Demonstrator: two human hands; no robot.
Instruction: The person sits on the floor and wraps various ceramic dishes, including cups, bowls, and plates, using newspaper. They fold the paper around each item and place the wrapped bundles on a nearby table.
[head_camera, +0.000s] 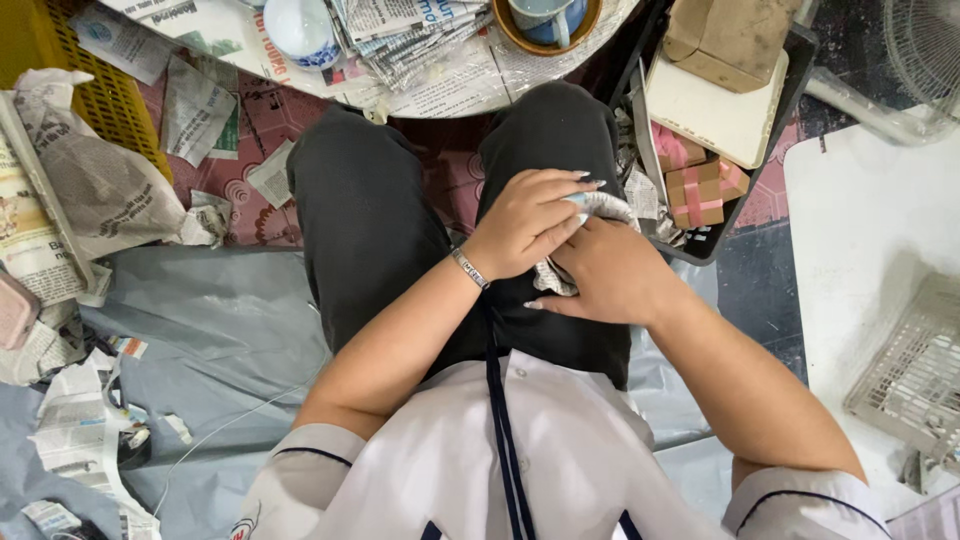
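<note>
Left hand (528, 222) and right hand (612, 272) both clasp a newspaper-wrapped object (600, 207) on the lap, beside a tray of small boxes (700, 190).

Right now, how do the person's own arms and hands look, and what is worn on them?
Both arms are bare below short white sleeves edged with a thin dark line. The left hand has long, pale painted nails and a thin silver bracelet at its wrist. The right hand wears nothing that shows.
</note>
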